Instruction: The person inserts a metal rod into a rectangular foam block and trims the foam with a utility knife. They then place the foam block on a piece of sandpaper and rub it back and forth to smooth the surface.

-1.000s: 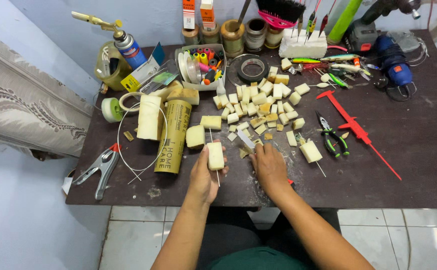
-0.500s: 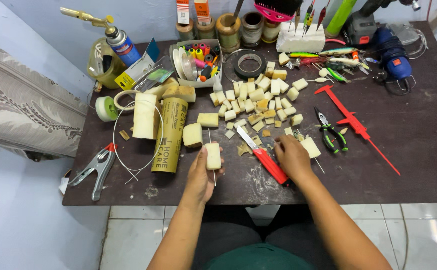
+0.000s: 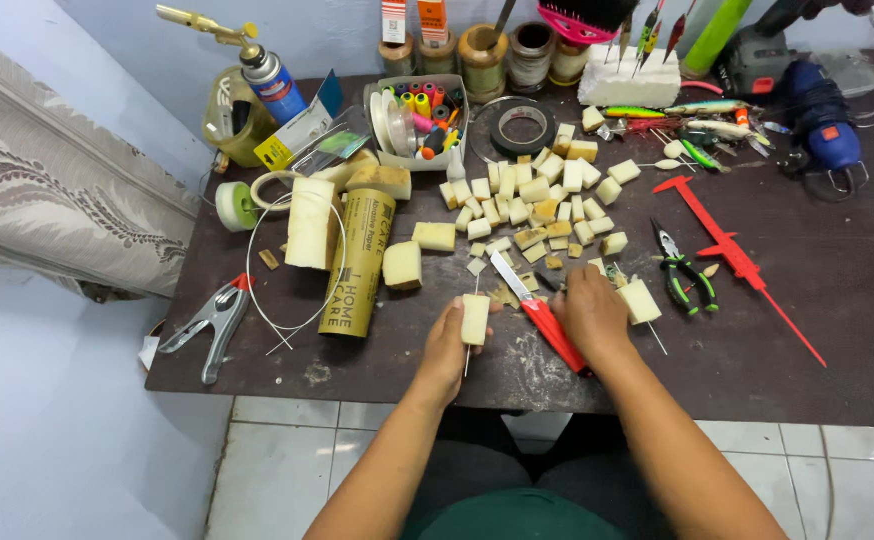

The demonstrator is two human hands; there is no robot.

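Far left on the table (image 3: 807,360): clamp (image 3: 212,318), wire loop (image 3: 267,290), tape roll (image 3: 235,205), torch can (image 3: 269,80). Then a foam slab (image 3: 311,222) and a tan tube (image 3: 359,265) lying flat.

Left hand (image 3: 447,345), near the front edge: fingers closed around a small foam block (image 3: 475,318), held upright; a thin wire pokes out below it.

Just right of the block: red-handled knife (image 3: 542,315) flat on the table, blade pointing up-left. Right hand (image 3: 589,312) rests palm-down over the handle end; whether the fingers actually grip it, cannot tell.

Behind the hands: heap of cut foam cubes (image 3: 537,190). Right of the hand: one cube on a wire (image 3: 640,300), pliers (image 3: 685,275), red caliper (image 3: 732,255).
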